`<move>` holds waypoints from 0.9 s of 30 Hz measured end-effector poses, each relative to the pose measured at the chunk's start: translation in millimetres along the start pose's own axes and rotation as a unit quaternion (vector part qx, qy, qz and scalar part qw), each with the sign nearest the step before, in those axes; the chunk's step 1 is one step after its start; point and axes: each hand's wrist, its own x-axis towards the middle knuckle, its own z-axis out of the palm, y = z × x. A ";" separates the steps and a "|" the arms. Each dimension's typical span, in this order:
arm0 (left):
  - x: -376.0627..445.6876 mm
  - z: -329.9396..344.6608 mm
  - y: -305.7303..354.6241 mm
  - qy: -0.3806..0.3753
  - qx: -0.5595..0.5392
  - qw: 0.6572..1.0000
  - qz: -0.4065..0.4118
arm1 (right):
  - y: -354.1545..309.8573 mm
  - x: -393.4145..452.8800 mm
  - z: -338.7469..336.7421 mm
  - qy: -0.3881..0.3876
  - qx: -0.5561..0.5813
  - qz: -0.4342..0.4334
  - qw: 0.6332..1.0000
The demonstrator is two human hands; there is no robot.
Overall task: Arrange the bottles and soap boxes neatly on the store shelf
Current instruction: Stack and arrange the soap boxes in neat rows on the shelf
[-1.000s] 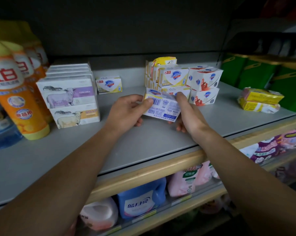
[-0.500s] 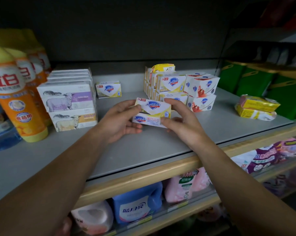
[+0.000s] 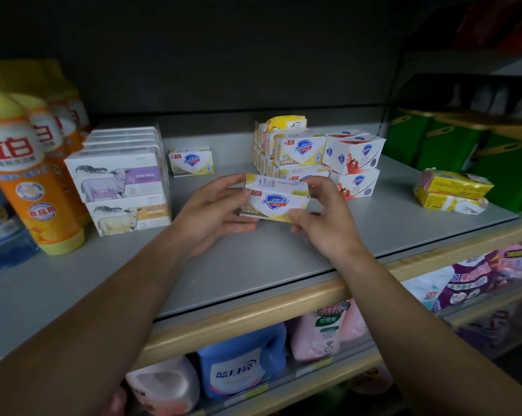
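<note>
Behind held soap box (image 3: 276, 199): stacked boxes (image 3: 320, 157).

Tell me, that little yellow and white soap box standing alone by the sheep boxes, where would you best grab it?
Probably by its two short ends, coming from the front and above. The lone soap box stands upright, face forward, with open shelf on both sides, so fingers fit at each end. The sheep soap boxes sit apart on its left.

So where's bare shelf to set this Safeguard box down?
Bare shelf lies in front of both hands, and between the lone Safeguard box and the Safeguard stack. Also between that stack and the yellow packs. Crowded at the left: sheep boxes, bottles.
</note>
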 end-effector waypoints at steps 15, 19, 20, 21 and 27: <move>2.4 -0.8 -4.0 0.000 -0.009 0.998 0.059 | -8.2 -4.5 3.1 -0.036 -0.062 -0.057 0.996; 0.0 -2.5 -9.2 0.066 0.145 0.984 0.077 | -5.5 -3.9 2.7 -0.009 -0.089 -0.069 0.994; 0.1 -2.5 -9.4 0.094 0.179 0.976 0.074 | -5.6 -3.7 3.1 -0.019 -0.109 -0.065 0.992; -0.1 -3.0 -8.6 0.115 0.220 0.966 0.069 | -5.5 -3.4 4.2 -0.034 -0.132 -0.056 0.989; -24.2 -12.1 1.9 0.105 0.524 0.836 0.123 | -9.3 -2.0 6.7 -0.055 -0.262 -0.041 0.963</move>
